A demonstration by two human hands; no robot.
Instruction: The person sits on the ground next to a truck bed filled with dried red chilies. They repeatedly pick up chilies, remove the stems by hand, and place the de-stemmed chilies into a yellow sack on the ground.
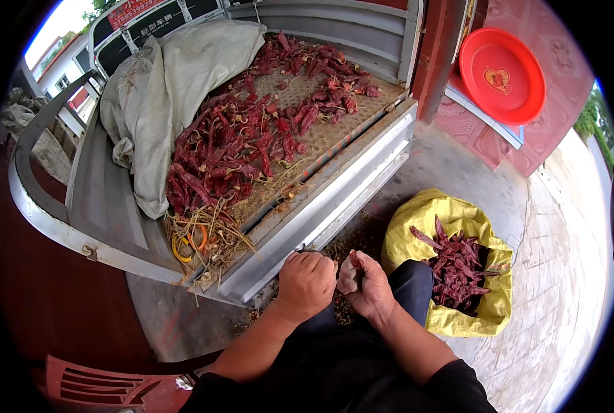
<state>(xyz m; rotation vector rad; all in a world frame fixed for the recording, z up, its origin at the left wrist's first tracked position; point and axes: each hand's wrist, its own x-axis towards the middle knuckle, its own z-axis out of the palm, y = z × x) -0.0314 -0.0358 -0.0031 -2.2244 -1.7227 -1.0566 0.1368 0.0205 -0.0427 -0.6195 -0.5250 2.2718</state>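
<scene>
My left hand (307,281) is curled into a fist just above the lowered tailgate's near end; whatever may be inside it is hidden. Close beside it, my right hand (371,289) pinches a dark red piece of dried chili (356,259), mostly covered by thumb and fingers. Pale coverings wrap some of the right fingertips. Ahead, dried red chilies (224,149) are spread over the metal truck bed (307,139). By my right knee stands a yellow woven sack (410,227) with its rim rolled down, holding dried chilies (456,268).
The tailgate (327,201) hangs between me and the bed. A pale woven sheet (183,77) covers the bed's left part. Straw and stems (219,237) lie at its near corner. A red basin (524,72) sits at right; a red plastic chair (105,384) is behind left.
</scene>
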